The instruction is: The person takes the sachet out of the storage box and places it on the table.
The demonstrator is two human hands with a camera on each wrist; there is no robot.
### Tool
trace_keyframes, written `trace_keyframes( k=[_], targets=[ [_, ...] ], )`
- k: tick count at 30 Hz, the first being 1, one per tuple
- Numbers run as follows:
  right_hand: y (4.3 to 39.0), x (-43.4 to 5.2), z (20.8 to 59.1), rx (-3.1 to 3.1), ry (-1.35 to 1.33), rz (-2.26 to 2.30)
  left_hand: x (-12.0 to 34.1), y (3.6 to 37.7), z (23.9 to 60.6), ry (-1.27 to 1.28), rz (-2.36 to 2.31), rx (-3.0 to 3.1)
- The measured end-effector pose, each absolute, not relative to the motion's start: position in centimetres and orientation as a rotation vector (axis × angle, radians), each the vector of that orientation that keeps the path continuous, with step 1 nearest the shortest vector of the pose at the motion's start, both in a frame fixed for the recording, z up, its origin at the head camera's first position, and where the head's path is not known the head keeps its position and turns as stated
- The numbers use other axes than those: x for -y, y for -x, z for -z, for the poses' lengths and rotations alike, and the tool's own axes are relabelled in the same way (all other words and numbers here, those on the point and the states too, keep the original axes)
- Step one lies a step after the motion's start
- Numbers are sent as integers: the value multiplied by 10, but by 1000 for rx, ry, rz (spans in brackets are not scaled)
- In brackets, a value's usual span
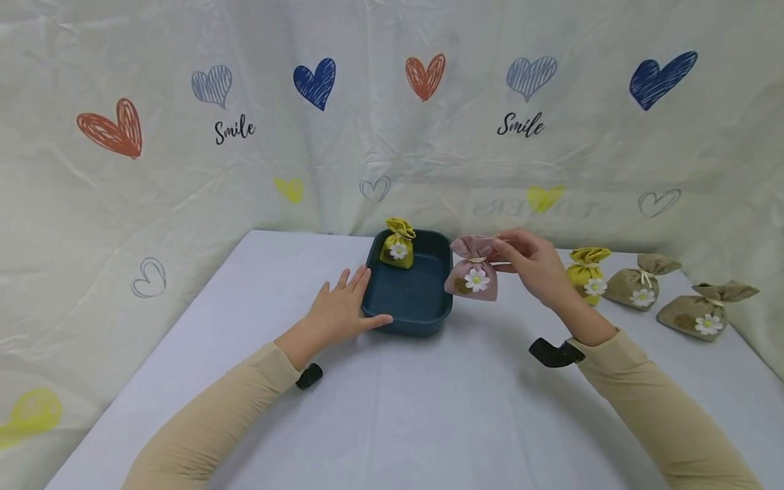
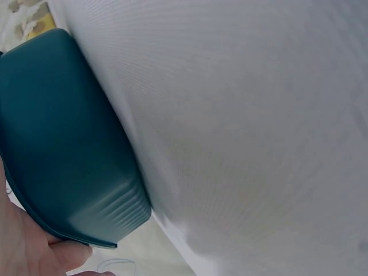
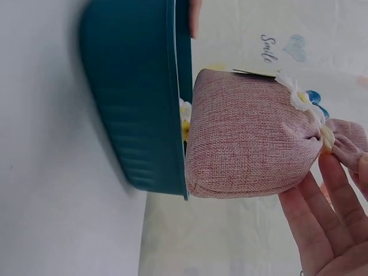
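A dark teal tray point(image 1: 409, 309) point(image 2: 63, 149) point(image 3: 135, 103) sits mid-table with a yellow pouch point(image 1: 398, 244) in its far corner. My left hand point(image 1: 343, 309) point(image 2: 26, 241) rests flat against the tray's near-left side, fingers straight, thumb along the front rim. My right hand point(image 1: 531, 262) point(image 3: 328, 201) pinches the gathered top of a pink pouch point(image 1: 474, 270) point(image 3: 250, 141) with a white daisy, holding it in the air just at the tray's right rim.
On the table to the right lie another yellow pouch point(image 1: 586, 273) and two tan pouches point(image 1: 640, 280) point(image 1: 704, 309). A heart-printed cloth backdrop point(image 1: 392, 116) rises behind the white table point(image 1: 392, 408).
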State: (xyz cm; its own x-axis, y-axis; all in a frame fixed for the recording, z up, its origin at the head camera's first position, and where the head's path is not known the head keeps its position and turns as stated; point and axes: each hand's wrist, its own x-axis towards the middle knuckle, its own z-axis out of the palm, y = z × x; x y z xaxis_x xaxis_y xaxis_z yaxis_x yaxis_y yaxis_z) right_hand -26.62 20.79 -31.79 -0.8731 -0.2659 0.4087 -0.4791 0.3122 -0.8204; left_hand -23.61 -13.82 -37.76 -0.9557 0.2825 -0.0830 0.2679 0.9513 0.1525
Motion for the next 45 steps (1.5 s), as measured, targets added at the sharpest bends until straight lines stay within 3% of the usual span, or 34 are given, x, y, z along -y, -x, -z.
trace_keyframes(
  k=[31, 45],
  targets=[
    [250, -275, 333, 2364, -576, -1670, 139, 236, 379, -428, -229, -3006],
    [244, -311, 338, 2279, -649, -1798, 139, 236, 379, -432, -245, -3002]
  ],
)
